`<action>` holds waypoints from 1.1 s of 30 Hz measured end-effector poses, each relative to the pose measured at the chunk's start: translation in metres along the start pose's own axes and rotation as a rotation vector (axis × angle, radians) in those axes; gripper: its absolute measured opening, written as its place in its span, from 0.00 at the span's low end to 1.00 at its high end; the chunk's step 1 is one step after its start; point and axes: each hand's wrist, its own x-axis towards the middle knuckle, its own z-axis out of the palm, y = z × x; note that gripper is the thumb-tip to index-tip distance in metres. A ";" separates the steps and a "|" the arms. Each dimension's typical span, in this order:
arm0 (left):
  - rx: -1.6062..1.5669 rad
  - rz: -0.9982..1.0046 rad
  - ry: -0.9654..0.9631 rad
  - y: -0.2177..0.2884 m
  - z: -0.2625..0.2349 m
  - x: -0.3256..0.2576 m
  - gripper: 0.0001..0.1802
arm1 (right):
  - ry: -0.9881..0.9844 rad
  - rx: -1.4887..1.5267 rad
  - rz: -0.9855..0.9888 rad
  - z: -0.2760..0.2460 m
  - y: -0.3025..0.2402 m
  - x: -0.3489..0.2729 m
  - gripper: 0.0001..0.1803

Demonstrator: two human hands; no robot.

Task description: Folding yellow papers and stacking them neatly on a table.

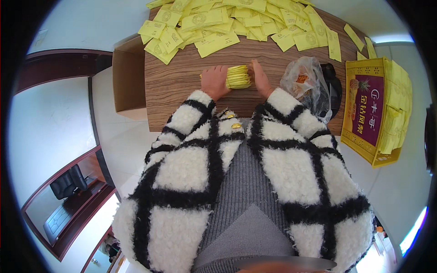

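A stack of yellow paper packets (238, 77) stands on the wooden table close in front of me, with the packets' edges showing. My left hand (215, 83) is closed around the left end of the stack, its fingers lying over the top. At the right end, my right hand (261, 80) is held on edge with its fingers stretched out and its palm facing the stack. Whether that palm touches the packets I cannot tell. Farther back, a large loose heap of similar yellow packets (214, 43) covers the far side of the table.
A clear plastic bag (302, 82) with something orange inside lies right of my hands, beside a black object (332, 84). At the table's right edge is a yellow crate (346, 109) filled with packets. A cardboard box (129, 77) stands against the left edge.
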 end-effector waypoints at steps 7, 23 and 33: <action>0.110 -0.034 -0.082 -0.001 -0.001 -0.006 0.29 | 0.078 0.026 0.182 -0.004 -0.017 -0.010 0.41; -2.075 -0.778 -0.433 -0.008 -0.013 0.004 0.23 | 0.014 0.017 0.195 -0.001 -0.111 -0.038 0.27; -2.165 -0.604 -0.348 0.041 -0.026 0.039 0.26 | 0.038 -0.320 -0.175 -0.021 -0.164 -0.033 0.39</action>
